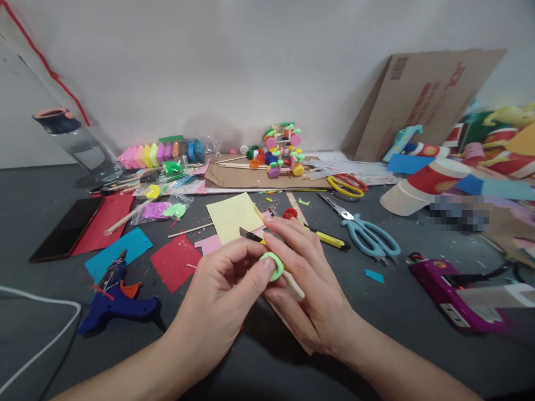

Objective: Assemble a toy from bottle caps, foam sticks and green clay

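Note:
Above the table's front middle, my left hand (pixel 229 278) pinches a small light green disc (pixel 276 266), with the thumb pressed on its face. It looks like soft clay, but I cannot be sure. My right hand (pixel 309 273) curves around the other side, its fingers bent close to the disc. A pale, wood-like piece (pixel 295 287) shows between its fingers and palm, its far end hidden. Just beyond the fingertips a dark blade tip (pixel 249 235) points left; whether it is held or lying there cannot be seen.
Around the hands lie a yellow paper square (pixel 229 214), red paper (pixel 175 263), a blue glue gun (pixel 121 301), a yellow cutter (pixel 328 238) and blue-handled scissors (pixel 363 231). A colourful wheeled model (pixel 284 147) stands at the back. Paper cups (pixel 422 186) and a purple device (pixel 455 295) are at right.

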A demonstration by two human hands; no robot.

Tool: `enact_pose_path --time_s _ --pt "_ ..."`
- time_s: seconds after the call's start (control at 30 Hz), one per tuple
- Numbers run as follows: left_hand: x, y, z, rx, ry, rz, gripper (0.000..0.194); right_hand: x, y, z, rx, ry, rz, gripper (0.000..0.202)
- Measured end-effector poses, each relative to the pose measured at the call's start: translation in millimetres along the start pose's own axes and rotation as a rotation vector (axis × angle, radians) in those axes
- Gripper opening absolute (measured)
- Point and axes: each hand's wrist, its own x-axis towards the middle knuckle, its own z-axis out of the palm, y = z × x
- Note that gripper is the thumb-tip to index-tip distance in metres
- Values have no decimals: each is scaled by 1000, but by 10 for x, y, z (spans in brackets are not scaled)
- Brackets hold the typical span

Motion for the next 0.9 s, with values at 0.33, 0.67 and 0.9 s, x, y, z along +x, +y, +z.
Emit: enact_pose_path --time_s 0.33,0.67,0.9 --pt "34 -43 -82 -189 -158 -153 11 -4 5 27 28 62 32 37" --pt "75 -10 -140 -184 -189 -245 23 9 -6 14 81 3 -10 43" --pt "63 -43 -100 -268 -115 -252 25 7 -31 5 9 1 -34 54"
